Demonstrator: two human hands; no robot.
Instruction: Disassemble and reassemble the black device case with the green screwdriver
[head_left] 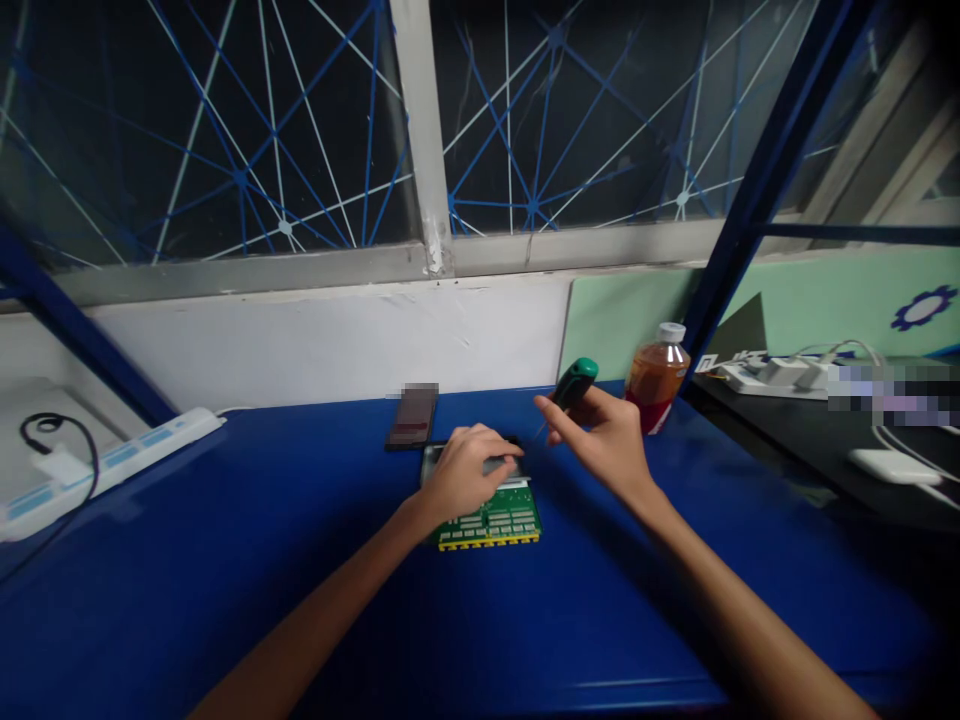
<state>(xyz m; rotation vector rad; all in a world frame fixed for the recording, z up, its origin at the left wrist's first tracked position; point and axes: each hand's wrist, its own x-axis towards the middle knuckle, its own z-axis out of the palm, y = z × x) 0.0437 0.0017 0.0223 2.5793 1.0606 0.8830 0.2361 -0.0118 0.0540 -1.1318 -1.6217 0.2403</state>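
Note:
A green circuit board point(514, 512) with a yellow strip of connectors along its near edge lies on the blue table. Over its far part sits a grey plate with a dark edge, and my left hand point(471, 468) rests palm down on it. The left thumb and index finger are apart, and some fingertips are hidden. My right hand point(611, 440) is closed round a screwdriver point(576, 382) with a green and black handle. Its thin shaft slants down to the left, just right of the board, and the tip is too blurred to place exactly.
Behind the board lies a dark flat phone-like object point(412, 415). A bottle of amber drink point(660, 375) stands beyond my right hand. A white power strip point(120, 465) lies left; another power strip point(780, 378) and a white charger point(892, 466) with cables lie right. Blue frame posts rise on both sides.

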